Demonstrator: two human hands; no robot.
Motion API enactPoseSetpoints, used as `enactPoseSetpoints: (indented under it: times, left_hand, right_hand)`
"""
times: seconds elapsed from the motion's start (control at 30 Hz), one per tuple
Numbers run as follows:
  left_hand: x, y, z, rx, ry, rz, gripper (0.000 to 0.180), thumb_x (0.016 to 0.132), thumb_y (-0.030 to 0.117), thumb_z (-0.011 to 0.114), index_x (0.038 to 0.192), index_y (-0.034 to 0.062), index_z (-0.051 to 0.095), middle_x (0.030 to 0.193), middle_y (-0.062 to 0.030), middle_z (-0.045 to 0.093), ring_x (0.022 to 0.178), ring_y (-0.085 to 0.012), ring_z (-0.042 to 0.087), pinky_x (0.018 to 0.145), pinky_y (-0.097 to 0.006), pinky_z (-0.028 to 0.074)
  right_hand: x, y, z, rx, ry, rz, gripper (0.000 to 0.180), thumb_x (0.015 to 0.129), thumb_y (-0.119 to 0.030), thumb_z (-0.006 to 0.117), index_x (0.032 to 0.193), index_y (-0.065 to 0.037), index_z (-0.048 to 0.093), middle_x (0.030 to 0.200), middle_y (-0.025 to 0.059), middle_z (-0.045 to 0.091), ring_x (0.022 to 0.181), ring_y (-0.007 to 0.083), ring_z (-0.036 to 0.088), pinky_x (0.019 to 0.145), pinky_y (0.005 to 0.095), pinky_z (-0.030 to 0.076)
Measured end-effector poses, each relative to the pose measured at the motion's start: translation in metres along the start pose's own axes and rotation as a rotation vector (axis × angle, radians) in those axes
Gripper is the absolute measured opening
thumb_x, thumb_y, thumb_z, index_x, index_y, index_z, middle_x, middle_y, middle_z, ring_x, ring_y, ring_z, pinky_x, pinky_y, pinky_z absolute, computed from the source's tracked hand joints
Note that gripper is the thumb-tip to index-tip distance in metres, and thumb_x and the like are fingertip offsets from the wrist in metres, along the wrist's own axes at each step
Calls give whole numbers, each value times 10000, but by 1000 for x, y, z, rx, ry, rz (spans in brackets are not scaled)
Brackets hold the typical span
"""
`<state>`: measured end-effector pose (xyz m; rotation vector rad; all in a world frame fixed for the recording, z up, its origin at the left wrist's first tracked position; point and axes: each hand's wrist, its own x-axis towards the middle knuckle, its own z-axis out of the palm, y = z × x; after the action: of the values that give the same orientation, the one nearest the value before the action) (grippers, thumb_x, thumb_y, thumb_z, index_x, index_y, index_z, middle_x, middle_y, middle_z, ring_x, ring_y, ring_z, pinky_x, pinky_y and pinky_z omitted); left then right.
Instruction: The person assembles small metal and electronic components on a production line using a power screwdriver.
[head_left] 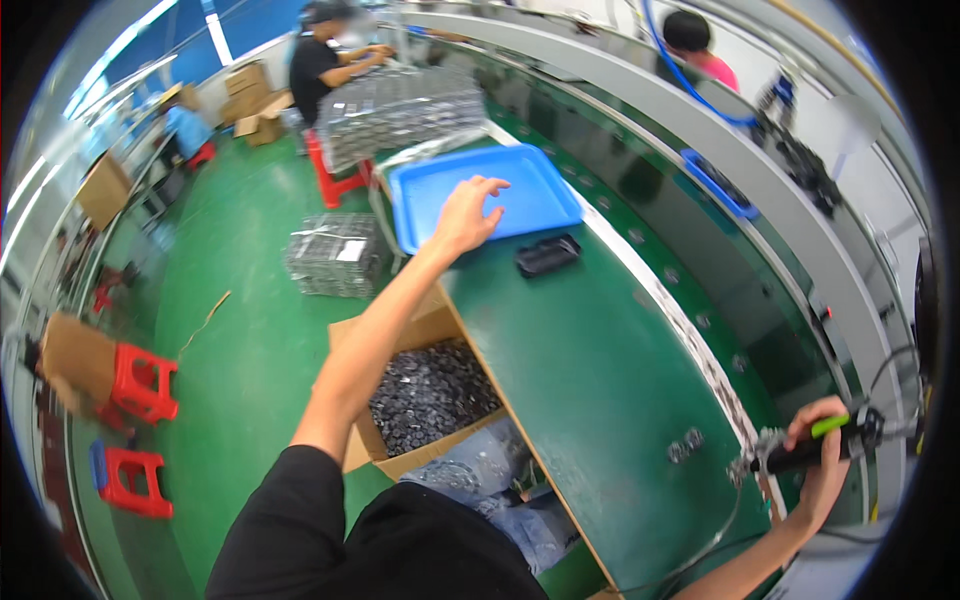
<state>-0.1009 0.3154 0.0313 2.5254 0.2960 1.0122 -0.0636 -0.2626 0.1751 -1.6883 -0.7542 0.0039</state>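
My left hand (472,215) reaches out over the blue tray (415,195), fingers apart and nothing in them. A black oblong case-like part (548,256) lies on the green table just right of that hand, near the tray's front edge. At the right side, my right hand (822,465) is wrapped around a black electric screwdriver (795,457) with a green lever; its metal tip end points left over the table. Left of the tip rests a small cluster of shiny parts (685,446), too small to name.
Below the table's left edge stands an open cardboard box (440,455) full of small dark parts, with clear plastic bags (475,465) beside it. Wrapped stacks (400,110) stand beyond the tray. A conveyor (640,180) runs along the right. Two other people sit farther off.
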Motion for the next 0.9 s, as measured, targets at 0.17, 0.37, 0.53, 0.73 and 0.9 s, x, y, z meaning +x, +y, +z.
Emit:
enactPoseSetpoints:
  times: [0.17, 0.37, 0.53, 0.73, 0.9]
  left_hand:
    - [-17, 131, 8, -244, -216, 331, 284, 867, 105, 708, 1150, 82, 705, 1019, -90, 679, 947, -274, 614, 867, -379, 489]
    - [-49, 259, 100, -621, -815, 530, 389, 842, 258, 775, 1172, 67, 697, 1110, -108, 666, 1110, -306, 609, 978, -421, 485]
    - [-54, 284, 155, -751, -1011, 795, 391, 827, 304, 802, 1144, 90, 720, 1052, -52, 651, 1045, -262, 597, 948, -406, 462]
    - [-48, 282, 179, -874, -1020, 876, 346, 783, 299, 835, 1050, 103, 737, 966, -24, 635, 965, -234, 584, 880, -377, 450]
    - [-53, 281, 181, -835, -1007, 789, 361, 719, 305, 877, 934, 76, 699, 890, -17, 637, 926, -241, 585, 845, -377, 452]
  right_hand:
    - [28, 9, 24, 65, 0, -111, 349, 956, -329, 581, 908, 16, 601, 943, 147, 621, 893, 227, 582, 814, 340, 452]
    - [35, 10, 15, -75, 138, -82, 313, 954, -294, 568, 911, 5, 650, 907, 149, 683, 869, 200, 634, 800, 324, 459]
    - [30, 17, 9, 357, 65, -199, 356, 1014, -346, 504, 952, -5, 585, 869, 165, 644, 648, 189, 614, 610, 307, 514]
    - [33, 11, 3, 468, -208, -103, 692, 843, -728, 666, 956, -73, 474, 778, 64, 578, 509, 118, 534, 510, 229, 426]
    - [28, 11, 30, 501, 19, -35, 799, 762, -821, 651, 953, -69, 458, 771, 57, 552, 514, 111, 512, 537, 228, 434]
